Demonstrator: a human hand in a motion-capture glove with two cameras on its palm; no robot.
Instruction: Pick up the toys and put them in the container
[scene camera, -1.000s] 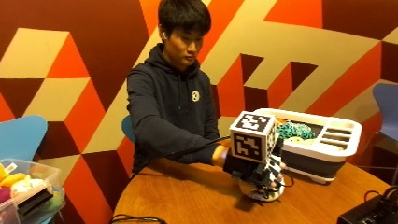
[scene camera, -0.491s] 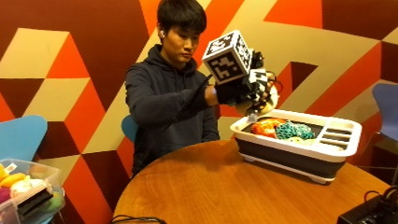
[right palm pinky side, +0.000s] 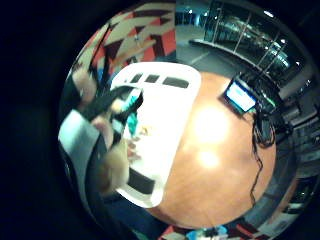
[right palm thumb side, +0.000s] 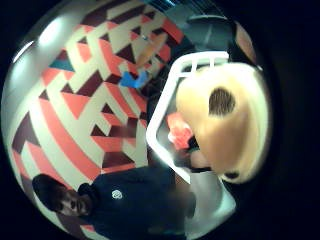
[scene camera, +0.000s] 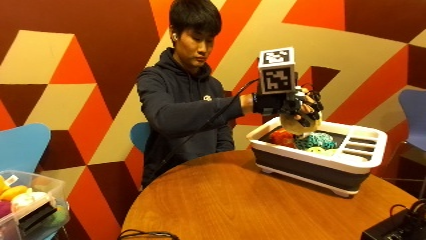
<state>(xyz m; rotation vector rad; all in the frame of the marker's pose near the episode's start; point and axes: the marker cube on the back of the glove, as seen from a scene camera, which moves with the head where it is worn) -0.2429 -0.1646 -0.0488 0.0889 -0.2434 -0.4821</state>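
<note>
I hold the right hand (scene camera: 297, 107) over the container (scene camera: 318, 162) | fingers curled round a cream plush toy (scene camera: 299, 122) | it looks soft, light; I would grip its round body.

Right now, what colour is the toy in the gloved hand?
Pale yellow with a dark spot; the toy shows best in the thumb side palm view.

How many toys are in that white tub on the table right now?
3 show in the white tub: an orange toy, a teal toy and a yellow-green toy at its near wall. A fourth, a cream toy, is held above it by the gloved hand. More may be hidden.
</note>
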